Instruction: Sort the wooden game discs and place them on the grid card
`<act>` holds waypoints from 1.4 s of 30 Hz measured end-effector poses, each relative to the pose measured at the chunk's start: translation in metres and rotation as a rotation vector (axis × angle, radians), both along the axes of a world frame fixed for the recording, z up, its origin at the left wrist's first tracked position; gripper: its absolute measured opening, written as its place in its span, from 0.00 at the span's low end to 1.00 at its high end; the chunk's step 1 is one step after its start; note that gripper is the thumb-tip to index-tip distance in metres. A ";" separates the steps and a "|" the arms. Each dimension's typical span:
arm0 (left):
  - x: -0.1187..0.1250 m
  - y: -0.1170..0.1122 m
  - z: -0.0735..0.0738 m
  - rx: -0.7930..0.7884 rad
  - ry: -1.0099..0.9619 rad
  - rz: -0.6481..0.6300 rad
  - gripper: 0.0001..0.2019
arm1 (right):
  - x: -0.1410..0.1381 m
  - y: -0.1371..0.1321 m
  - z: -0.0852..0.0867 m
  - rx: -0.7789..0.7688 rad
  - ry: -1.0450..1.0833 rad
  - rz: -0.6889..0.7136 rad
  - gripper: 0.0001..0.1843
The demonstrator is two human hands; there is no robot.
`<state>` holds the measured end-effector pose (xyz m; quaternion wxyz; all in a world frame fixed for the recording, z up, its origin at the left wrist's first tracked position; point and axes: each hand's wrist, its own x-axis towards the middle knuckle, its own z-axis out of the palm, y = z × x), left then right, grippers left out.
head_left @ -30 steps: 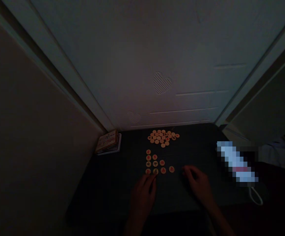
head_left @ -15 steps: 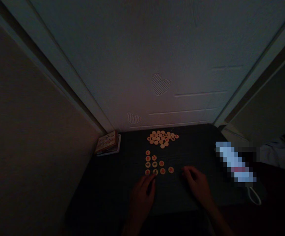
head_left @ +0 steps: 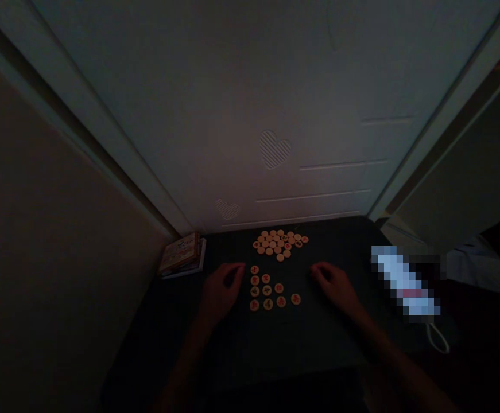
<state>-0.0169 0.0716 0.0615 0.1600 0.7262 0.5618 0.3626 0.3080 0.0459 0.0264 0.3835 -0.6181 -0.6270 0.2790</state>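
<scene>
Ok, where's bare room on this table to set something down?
Bare tabletop lies between the laid-out discs and the near edge, and between the disc pile and the blurred object. Crowded: the middle, where left hand and right hand flank the discs.

Both arms come in from the bottom edge, bare past the wrists, and spread apart like a V. The left hand (head_left: 220, 288) is palm down with a straight wrist, its forearm running down and to the left. Its fingers (head_left: 235, 269) are loosely bent, tips pointing ahead and slightly right, and grip nothing. The right hand (head_left: 334, 285) is palm down at about the same height, forearm slanting down to the right, fingers (head_left: 318, 271) slightly curled with tips pointing ahead and left. The hands are well apart. In the dim light, single fingers are hard to tell.
</scene>
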 end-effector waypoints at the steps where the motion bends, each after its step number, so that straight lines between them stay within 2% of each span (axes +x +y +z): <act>1: -0.001 0.012 0.000 -0.008 0.005 -0.013 0.13 | 0.000 0.012 0.000 0.029 -0.015 -0.009 0.20; 4: 0.000 0.047 -0.004 -0.036 0.015 -0.042 0.14 | 0.001 0.048 -0.004 0.129 -0.059 -0.064 0.19; 9: 0.007 0.094 -0.023 -0.062 -0.034 -0.048 0.16 | 0.001 0.095 -0.011 0.231 -0.107 -0.069 0.17; 13: 0.018 0.120 -0.036 -0.060 -0.049 -0.083 0.18 | -0.001 0.114 -0.016 0.248 -0.133 0.012 0.19; 17: 0.030 0.136 -0.044 -0.073 -0.034 -0.160 0.19 | -0.002 0.123 -0.017 0.240 -0.162 0.094 0.20; 24: 0.030 0.137 -0.050 -0.104 0.006 -0.265 0.20 | 0.000 0.128 -0.016 0.215 -0.166 0.137 0.21; 31: 0.015 0.126 -0.046 -0.157 -0.038 -0.197 0.17 | 0.016 0.122 -0.020 0.192 -0.130 0.161 0.19; 38: 0.000 0.112 -0.058 -0.064 -0.007 -0.128 0.12 | 0.028 0.110 -0.029 0.223 -0.144 0.165 0.16; 42: 0.002 0.107 -0.058 -0.013 0.018 -0.128 0.11 | 0.027 0.111 -0.033 0.257 -0.179 0.174 0.14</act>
